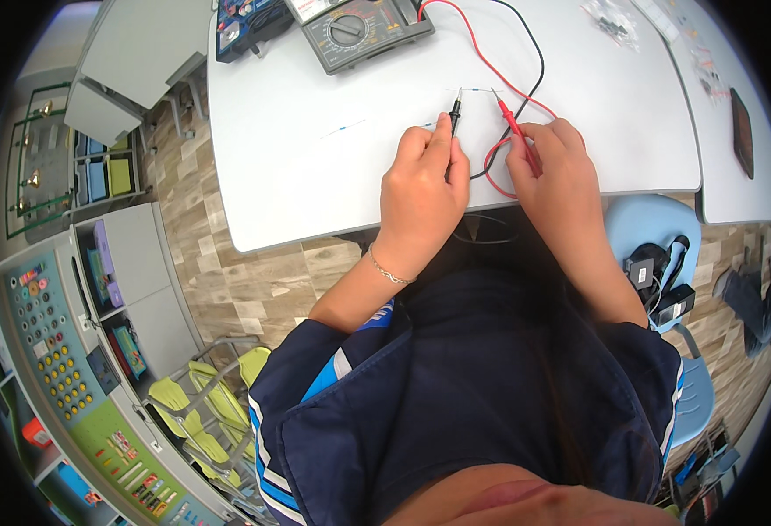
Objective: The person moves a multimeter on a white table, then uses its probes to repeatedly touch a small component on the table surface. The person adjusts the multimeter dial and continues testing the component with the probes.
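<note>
Between the fingers of my left hand (425, 180) is a black test probe (456, 111), its tip pointing away from me. My right hand (561, 171) grips a red test probe (506, 114) the same way. Both tips meet the wire leads of a small blue resistor (476, 89) lying on the white table. A second resistor (429, 124) lies just left of the black probe, partly hidden by my left hand. Farther left rests another resistor (344, 129). Red and black leads loop behind my right hand toward a grey analog multimeter (359, 33) at the far edge.
A blue case (250, 31) stands left of the multimeter. Small clear bags of parts (611, 22) lie at the far right, and a dark phone-like slab (741, 133) is on the adjoining table. A blue chair (653, 228) holding black devices is at my right.
</note>
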`<control>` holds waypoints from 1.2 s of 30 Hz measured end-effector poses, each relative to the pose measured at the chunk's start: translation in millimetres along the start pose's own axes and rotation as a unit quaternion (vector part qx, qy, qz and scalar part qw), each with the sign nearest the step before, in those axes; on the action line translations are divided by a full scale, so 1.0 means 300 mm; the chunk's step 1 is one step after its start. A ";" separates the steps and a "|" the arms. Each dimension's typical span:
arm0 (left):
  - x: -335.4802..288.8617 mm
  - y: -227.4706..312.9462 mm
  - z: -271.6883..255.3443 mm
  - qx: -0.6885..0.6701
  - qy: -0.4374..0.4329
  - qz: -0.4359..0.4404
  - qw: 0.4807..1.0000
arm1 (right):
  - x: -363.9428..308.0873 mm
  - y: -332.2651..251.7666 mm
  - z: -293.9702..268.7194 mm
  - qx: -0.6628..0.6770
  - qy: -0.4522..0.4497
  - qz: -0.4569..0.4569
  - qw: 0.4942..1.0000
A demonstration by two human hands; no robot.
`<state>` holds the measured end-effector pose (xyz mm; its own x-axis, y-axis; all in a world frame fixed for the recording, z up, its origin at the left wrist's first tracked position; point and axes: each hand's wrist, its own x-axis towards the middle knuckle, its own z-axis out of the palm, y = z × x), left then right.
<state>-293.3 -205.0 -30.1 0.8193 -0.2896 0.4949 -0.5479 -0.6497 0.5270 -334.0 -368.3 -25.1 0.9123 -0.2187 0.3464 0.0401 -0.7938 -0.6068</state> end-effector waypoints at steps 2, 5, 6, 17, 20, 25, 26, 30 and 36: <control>0.001 -0.004 0.001 0.005 0.001 0.011 1.000 | -0.001 0.004 0.004 -0.010 0.004 -0.012 1.000; 0.003 -0.010 -0.003 0.015 -0.005 0.036 0.999 | 0.001 -0.004 0.004 -0.006 0.007 -0.008 1.000; 0.004 -0.010 -0.004 0.016 -0.007 0.037 0.999 | 0.002 -0.006 0.004 -0.004 0.006 -0.006 1.000; 0.001 0.004 -0.006 0.021 -0.029 0.000 0.999 | 0.013 -0.001 0.001 0.005 -0.008 -0.011 1.000; -0.002 0.001 -0.006 0.020 -0.028 0.003 0.999 | 0.007 -0.003 0.008 0.011 -0.001 -0.005 1.000; 0.003 0.009 -0.014 0.023 -0.034 -0.004 0.999 | 0.001 -0.001 0.002 0.038 0.007 -0.009 0.999; 0.002 0.006 -0.012 0.022 -0.030 -0.001 0.999 | -0.004 -0.002 0.000 0.038 0.007 -0.008 0.999; 0.001 0.004 -0.009 0.023 -0.025 0.005 0.999 | -0.014 -0.014 -0.010 0.034 0.000 -0.007 0.999; 0.001 0.004 -0.008 0.026 -0.028 0.004 0.999 | -0.021 -0.014 -0.003 0.047 0.007 -0.004 0.999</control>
<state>-294.2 -204.1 -27.6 0.8241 -0.3333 0.4580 -0.5462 -0.6819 0.4865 -340.1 -364.1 -24.1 0.9061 -0.2213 0.3606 0.0853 -0.7394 -0.6679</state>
